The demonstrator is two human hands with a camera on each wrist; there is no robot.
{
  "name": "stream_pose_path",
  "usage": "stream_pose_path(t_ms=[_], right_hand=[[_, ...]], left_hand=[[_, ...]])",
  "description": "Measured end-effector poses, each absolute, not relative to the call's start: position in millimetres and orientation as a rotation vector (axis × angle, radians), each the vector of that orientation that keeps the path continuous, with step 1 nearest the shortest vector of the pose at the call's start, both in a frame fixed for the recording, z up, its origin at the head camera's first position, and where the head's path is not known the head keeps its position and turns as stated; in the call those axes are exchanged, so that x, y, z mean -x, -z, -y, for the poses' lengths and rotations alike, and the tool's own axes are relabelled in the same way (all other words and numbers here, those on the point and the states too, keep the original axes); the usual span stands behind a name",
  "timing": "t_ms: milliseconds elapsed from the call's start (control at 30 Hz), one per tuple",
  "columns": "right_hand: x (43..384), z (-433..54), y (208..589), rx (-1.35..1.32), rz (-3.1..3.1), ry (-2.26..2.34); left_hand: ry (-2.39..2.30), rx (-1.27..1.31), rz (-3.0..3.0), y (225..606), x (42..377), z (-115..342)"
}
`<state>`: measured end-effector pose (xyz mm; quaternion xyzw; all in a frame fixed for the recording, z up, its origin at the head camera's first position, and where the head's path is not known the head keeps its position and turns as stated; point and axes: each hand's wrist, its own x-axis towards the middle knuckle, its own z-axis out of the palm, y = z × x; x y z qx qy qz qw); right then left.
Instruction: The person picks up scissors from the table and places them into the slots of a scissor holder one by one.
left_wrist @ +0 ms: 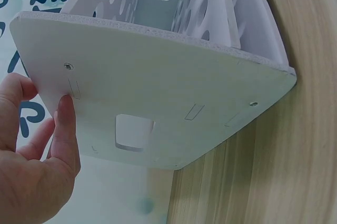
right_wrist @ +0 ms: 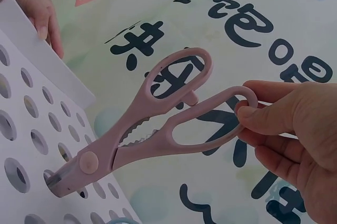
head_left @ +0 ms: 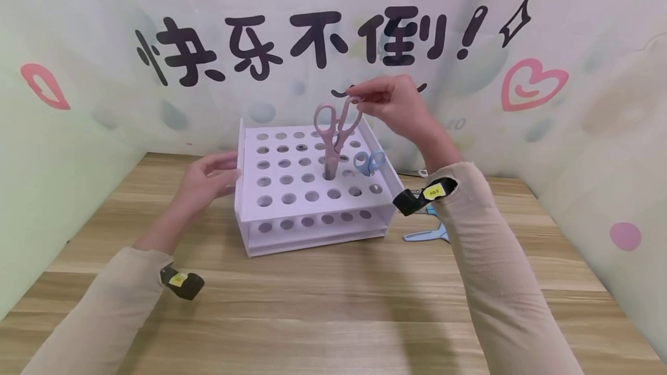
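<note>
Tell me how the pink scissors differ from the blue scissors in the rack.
The pink scissors are larger than the blue scissors. The right hand pinches the pink scissors; the blue scissors are unheld. Both stand in holes of the white rack, handles up.

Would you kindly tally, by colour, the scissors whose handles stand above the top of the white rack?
Pink scissors: 1, with one handle loop pinched by the right hand
Light blue scissors: 1, in the white rack
Total: 2

The blue-handled item on the table is partly hidden and not counted.
</note>
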<state>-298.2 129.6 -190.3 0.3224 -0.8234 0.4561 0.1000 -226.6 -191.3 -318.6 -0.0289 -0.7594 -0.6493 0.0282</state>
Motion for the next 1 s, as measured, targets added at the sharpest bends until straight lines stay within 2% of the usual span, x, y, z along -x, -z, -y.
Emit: stream_pose_path(t_ms=[1000], right_hand=[[304,-128,217,-0.953,2.484,-1.321]], left_hand=[[2.014,0.075,2.339,318,228,191]])
